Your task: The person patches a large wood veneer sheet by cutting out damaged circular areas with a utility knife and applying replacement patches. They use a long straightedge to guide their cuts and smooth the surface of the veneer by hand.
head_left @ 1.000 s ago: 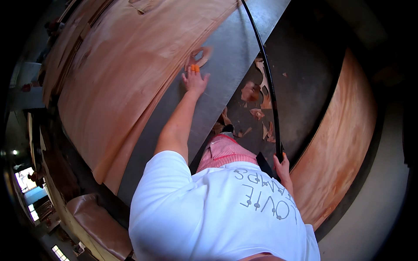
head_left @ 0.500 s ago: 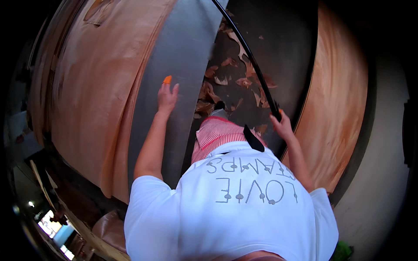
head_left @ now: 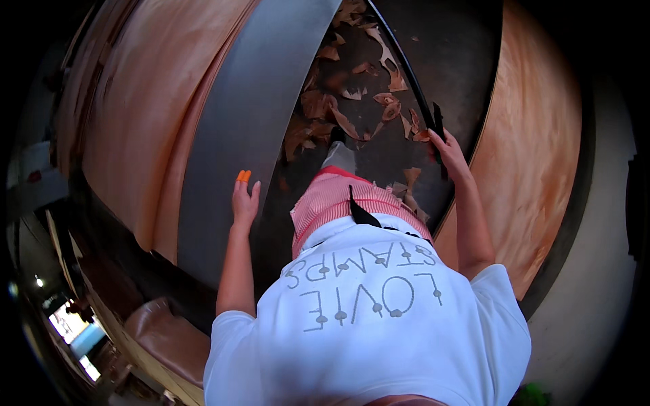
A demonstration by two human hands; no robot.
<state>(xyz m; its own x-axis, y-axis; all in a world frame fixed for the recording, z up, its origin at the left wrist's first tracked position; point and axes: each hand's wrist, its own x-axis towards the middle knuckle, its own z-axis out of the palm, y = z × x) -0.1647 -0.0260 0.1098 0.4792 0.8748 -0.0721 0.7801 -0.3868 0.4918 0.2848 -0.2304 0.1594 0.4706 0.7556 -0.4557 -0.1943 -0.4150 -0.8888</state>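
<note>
My right hand point(head_left: 449, 154) is closed around the near end of a long, thin black pole point(head_left: 406, 66). The pole stretches away toward the top middle, and a short dark piece point(head_left: 439, 122) sticks out at the grip. My left hand point(head_left: 245, 201) is open over a smooth grey panel point(head_left: 237, 115), with orange covers on two fingertips. Nothing is in its fingers, and I cannot tell whether it touches the panel. Torn scraps of thin wood veneer point(head_left: 318, 107) lie on the dark surface point(head_left: 379, 159) between the panel and the right side.
Stacked reddish veneer sheets point(head_left: 156, 95) rise along the left, their edges uneven. Another veneer stack point(head_left: 542, 155) stands at the right, beside a pale floor point(head_left: 582, 298). A brown rolled or bent sheet point(head_left: 166, 338) sits at the lower left.
My left hand has drawn back toward me. My right hand has moved a little farther away with the pole, which has shifted right in the picture. The whole view has turned slightly.
</note>
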